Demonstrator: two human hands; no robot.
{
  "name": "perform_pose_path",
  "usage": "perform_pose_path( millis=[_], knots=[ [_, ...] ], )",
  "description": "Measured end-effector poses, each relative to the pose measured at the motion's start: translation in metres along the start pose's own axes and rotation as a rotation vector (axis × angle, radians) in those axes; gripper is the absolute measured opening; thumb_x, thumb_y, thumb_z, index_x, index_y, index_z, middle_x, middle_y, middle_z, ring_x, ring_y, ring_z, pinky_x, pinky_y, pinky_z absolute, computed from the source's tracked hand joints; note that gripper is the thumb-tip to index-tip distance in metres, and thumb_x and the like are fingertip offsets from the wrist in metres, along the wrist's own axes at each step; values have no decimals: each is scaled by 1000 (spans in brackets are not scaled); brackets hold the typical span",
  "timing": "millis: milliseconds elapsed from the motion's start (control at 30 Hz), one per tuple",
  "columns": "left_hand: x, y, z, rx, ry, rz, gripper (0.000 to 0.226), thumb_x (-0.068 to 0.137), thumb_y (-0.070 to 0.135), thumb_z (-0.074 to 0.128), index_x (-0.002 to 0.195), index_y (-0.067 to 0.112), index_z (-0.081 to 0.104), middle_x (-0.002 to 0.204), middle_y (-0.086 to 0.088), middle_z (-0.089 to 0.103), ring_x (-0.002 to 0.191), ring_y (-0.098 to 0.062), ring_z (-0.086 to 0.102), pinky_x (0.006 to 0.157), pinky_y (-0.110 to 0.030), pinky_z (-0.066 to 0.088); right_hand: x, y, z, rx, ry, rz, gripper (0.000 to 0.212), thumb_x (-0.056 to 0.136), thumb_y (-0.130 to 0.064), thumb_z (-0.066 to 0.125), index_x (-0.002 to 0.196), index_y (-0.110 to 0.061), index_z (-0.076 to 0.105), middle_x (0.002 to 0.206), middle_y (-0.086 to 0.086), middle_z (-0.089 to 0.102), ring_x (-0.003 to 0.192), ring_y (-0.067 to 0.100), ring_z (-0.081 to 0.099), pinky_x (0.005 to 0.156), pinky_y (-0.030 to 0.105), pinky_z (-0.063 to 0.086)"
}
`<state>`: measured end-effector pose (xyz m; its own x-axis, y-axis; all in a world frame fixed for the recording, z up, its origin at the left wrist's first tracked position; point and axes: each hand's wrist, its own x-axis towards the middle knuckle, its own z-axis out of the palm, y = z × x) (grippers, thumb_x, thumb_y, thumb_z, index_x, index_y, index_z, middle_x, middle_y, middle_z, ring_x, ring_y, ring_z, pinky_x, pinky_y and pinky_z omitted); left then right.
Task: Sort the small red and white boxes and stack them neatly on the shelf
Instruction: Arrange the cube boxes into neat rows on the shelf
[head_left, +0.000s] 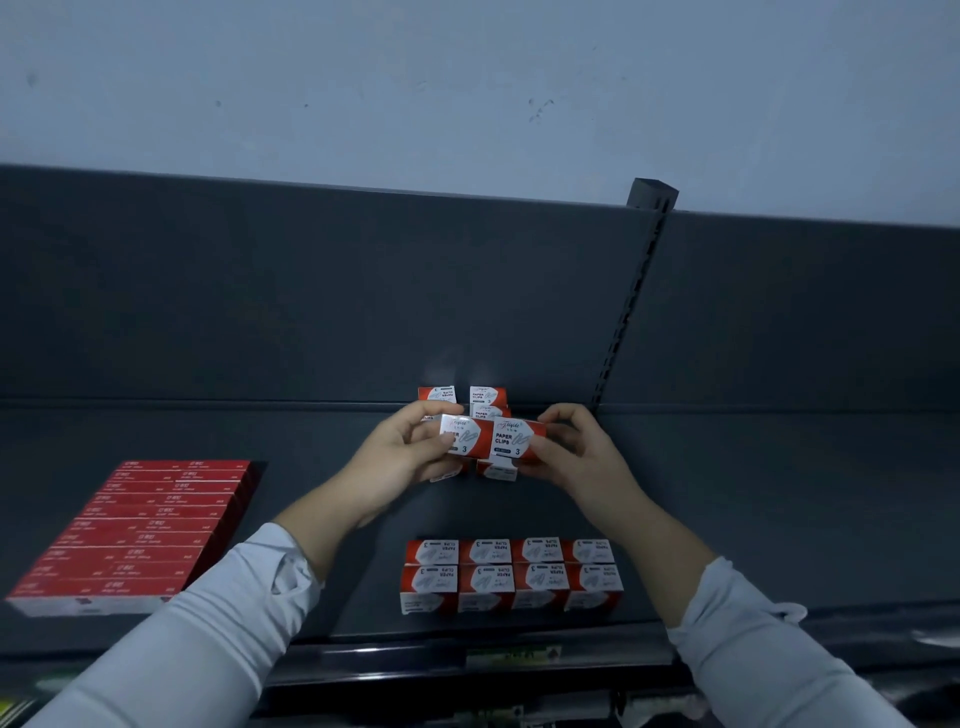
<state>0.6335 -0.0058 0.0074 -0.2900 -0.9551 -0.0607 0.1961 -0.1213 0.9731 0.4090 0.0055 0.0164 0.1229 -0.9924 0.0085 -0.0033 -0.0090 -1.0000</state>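
Two small red and white paper clip boxes are held side by side above the dark shelf (753, 509). My left hand (400, 457) grips the left box (464, 435) and my right hand (576, 457) grips the right box (517, 439). Behind them, against the back panel, stand more such boxes (488, 397), partly hidden by my hands. Another box (497, 470) shows just below the held pair. Near the shelf's front edge, several boxes (511, 574) sit in a tidy block of two rows.
A flat block of several long red boxes (140, 530) lies at the shelf's left. A slotted upright (631, 301) runs up the dark back panel at the right. A label strip (511, 656) runs along the shelf's front edge.
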Motion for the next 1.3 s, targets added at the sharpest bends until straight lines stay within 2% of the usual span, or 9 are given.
perform_pose_path(
  millis=[200, 433, 600, 833, 1067, 1300],
  knots=[
    [-15, 5, 7, -25, 52, 3, 26, 100, 18, 49, 121, 8, 61, 117, -18, 69, 110, -29, 66, 94, -37, 55, -9, -2, 4, 50, 28, 15, 6, 99, -11, 53, 104, -8, 53, 103, 6, 69, 99, 19, 68, 82, 38, 59],
    [-29, 8, 11, -20, 111, 37, 22, 100, 15, 49, 116, 8, 64, 114, -14, 70, 104, -23, 69, 79, -27, 58, -20, -6, 11, 74, 22, 17, 5, 99, -13, 53, 103, -10, 55, 104, 3, 69, 100, 18, 68, 80, 34, 59],
    [-38, 10, 9, -30, 113, 44, 23, 100, 15, 50, 118, 8, 63, 111, -13, 72, 101, -22, 70, 78, -26, 58, -24, -3, 15, 80, 12, 25, 4, 99, -11, 53, 102, -12, 56, 105, 2, 68, 100, 18, 67, 82, 37, 59],
    [-46, 11, 7, 0, 113, 45, 23, 100, 17, 50, 118, 11, 63, 111, -11, 72, 103, -23, 69, 83, -30, 58, -31, -2, 20, 112, 5, 26, 5, 99, -11, 53, 102, -11, 56, 103, 1, 69, 98, 16, 69, 80, 35, 59],
    [-50, 14, 6, 11, 102, 4, 32, 99, 19, 52, 129, 12, 58, 114, -9, 72, 109, -22, 67, 93, -35, 56, -32, -6, 21, 97, 16, 27, 4, 98, -14, 54, 101, -14, 57, 109, 3, 68, 105, 20, 66, 82, 36, 58],
    [-46, 12, 2, -19, 84, -18, 34, 99, 18, 52, 131, 7, 56, 115, -12, 71, 111, -23, 67, 97, -38, 53, -31, -4, 21, 107, 24, 46, 5, 98, -13, 54, 102, -14, 58, 109, 3, 68, 107, 21, 66, 83, 38, 58]
  ],
)
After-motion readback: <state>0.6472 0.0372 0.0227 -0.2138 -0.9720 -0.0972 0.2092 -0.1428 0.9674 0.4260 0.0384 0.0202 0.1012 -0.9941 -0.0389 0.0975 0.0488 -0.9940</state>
